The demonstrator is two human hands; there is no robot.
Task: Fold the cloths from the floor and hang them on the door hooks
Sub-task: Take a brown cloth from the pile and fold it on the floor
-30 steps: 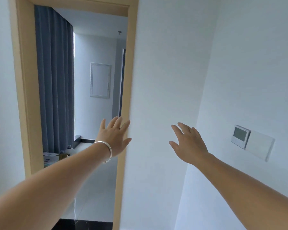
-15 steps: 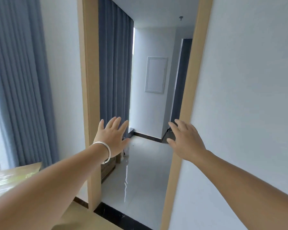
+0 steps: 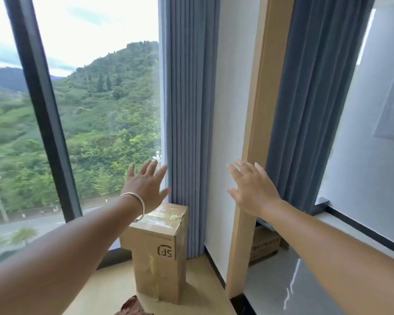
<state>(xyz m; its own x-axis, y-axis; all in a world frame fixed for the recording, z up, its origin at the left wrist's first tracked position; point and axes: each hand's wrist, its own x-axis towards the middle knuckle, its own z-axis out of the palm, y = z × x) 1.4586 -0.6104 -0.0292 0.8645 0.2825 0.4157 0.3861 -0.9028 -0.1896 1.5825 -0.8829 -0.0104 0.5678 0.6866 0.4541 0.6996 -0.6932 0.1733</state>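
Cloth (image 3: 132,306), reddish and crumpled, lies on the floor (image 3: 109,289) at the bottom edge beside the cardboard box (image 3: 159,246). Left hand (image 3: 146,189) and right hand (image 3: 253,189) are outstretched, fingers spread, empty; bending low before gripping seems wise.

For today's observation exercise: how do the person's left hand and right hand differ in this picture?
The left hand wears a silver bracelet at the wrist; the right hand has a bare wrist. The left hand shows against the window and a blue curtain, the right hand against the wooden door frame. Both are open, fingers spread, holding nothing.
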